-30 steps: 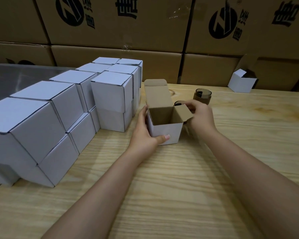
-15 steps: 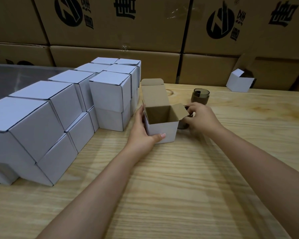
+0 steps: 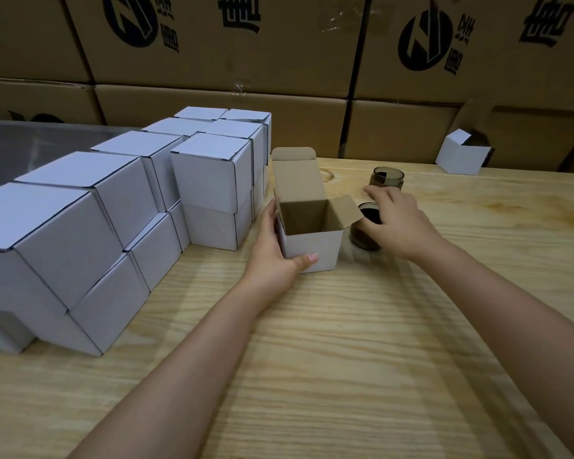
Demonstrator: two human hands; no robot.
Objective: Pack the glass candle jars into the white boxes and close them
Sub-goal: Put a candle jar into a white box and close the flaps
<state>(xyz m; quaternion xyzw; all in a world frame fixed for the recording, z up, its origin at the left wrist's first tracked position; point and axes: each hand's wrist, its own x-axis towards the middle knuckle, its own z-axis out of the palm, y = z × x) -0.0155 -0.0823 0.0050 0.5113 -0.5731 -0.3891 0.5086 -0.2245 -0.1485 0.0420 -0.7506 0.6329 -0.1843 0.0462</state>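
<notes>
Our left hand [image 3: 272,256] grips the open box [image 3: 312,246] by its left wall, thumb across the front. Just right of it the near jar [image 3: 365,241] stands upright under our right hand [image 3: 401,220], fingers [image 3: 378,194] spread, nothing held yet. A second jar [image 3: 387,177] stands beyond.

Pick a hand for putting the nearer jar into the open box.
Right. The right hand is over the nearer jar, which stands just right of the open box; the left hand grips that box and should probably keep steadying it.
</notes>
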